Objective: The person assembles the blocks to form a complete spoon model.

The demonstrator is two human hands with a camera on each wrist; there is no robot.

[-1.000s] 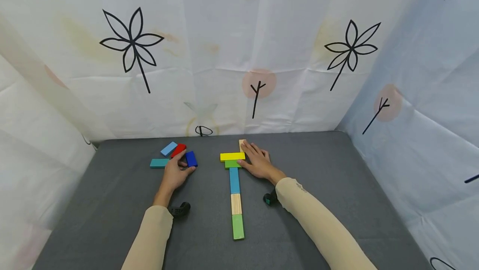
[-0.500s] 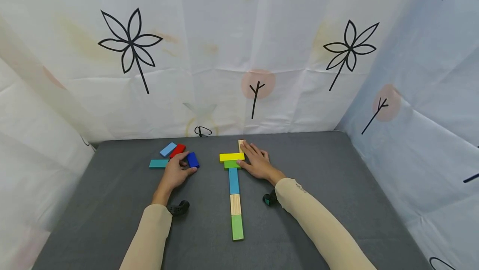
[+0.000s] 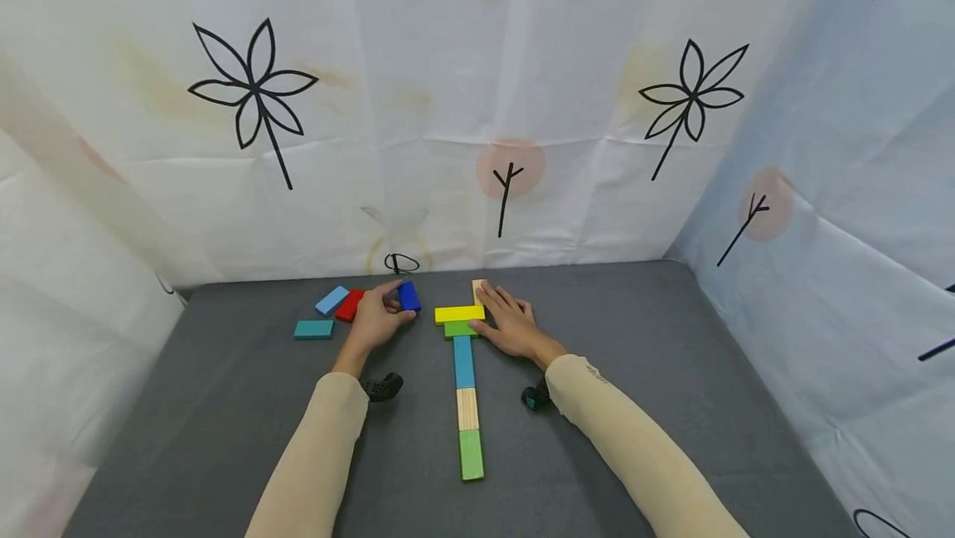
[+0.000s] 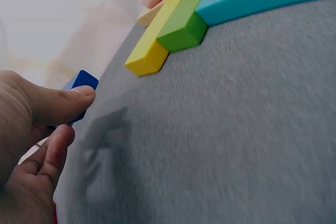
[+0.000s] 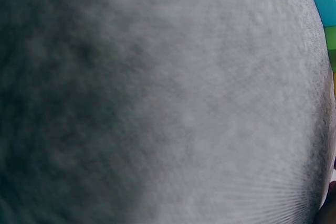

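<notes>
Your left grip [image 3: 377,318] pinches the blue block [image 3: 409,296], now near frame centre, closer to the yellow block [image 3: 458,316]; transfer looks well along. Your right grip [image 3: 511,326], loosely spread, touches the tan block [image 3: 476,289].

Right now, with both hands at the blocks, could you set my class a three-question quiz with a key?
1. Which block does the left hand pinch?
2. True or false: the right hand touches the red block.
3. The lowest block in the head view is: A) yellow, B) green, C) red?

Key: 1. The dark blue block. 2. False; the red block lies apart from it. 3. B.
</notes>
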